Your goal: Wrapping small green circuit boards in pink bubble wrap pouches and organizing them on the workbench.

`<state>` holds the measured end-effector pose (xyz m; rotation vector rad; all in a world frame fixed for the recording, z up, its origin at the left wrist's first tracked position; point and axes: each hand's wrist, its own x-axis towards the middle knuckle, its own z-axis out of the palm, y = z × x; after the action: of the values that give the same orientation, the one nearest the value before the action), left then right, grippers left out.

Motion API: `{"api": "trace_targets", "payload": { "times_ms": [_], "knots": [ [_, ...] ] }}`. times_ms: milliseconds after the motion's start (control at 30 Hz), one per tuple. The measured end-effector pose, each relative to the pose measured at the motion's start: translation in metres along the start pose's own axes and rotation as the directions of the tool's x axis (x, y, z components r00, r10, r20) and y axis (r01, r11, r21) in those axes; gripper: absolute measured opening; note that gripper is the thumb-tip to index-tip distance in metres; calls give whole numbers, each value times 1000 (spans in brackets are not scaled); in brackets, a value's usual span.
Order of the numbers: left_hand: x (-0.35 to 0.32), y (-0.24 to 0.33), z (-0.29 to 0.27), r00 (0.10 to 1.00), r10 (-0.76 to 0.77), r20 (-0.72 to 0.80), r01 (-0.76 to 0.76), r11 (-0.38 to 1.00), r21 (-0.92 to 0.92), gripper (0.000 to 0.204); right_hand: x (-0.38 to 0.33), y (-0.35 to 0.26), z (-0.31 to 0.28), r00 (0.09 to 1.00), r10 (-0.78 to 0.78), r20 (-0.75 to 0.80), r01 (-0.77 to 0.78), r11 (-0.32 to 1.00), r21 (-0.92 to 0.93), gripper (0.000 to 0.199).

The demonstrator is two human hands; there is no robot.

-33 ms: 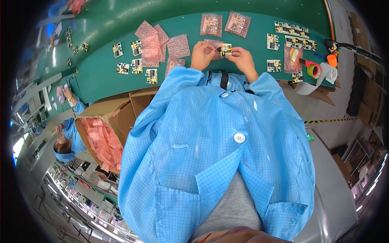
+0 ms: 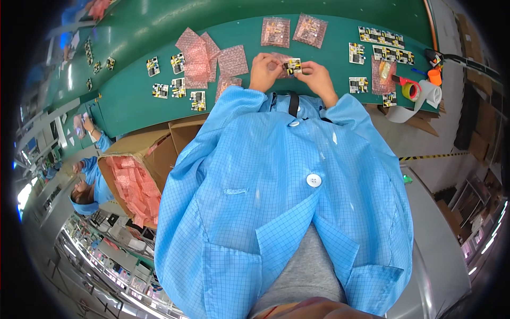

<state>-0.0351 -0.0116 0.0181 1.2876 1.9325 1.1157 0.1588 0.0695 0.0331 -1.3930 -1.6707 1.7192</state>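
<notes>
Blue checked jacket (image 2: 276, 175), white buttons (image 2: 314, 181)

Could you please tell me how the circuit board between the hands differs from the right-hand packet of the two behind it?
The circuit board is pinched in the right hand while the packet lies on the green table. The board's parts show mostly bare; the packet's contents show through pink bubble wrap. The packet looks larger than the board. Both look rectangular.

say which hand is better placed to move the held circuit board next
Likely the right hand: it grips the circuit board by its right edge, while the left hand holds pink bubble wrap.
</notes>
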Motion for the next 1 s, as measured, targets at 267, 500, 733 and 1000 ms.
{"api": "trace_targets", "payload": {
  "times_ms": [267, 500, 733, 1000],
  "knots": [
    [4, 11, -1, 993, 118, 4, -118, 993, 23, 12, 7, -7, 3, 975, 221, -13, -218, 969, 115, 33],
    [6, 2, -3, 976, 160, -148, -145, 983, 110, 10, 5, -27, 8, 921, 388, -34, -375, 907, 190, 38],
    [12, 1, -13, 999, -34, -42, 33, 999, -30, 13, 14, -12, 9, 985, 149, -89, -138, 983, 122, 42],
    [9, -14, -9, 997, 72, -38, -70, 997, 38, 10, 20, -22, 8, 972, 235, -2, -235, 972, -20, 36]
  ]
}}
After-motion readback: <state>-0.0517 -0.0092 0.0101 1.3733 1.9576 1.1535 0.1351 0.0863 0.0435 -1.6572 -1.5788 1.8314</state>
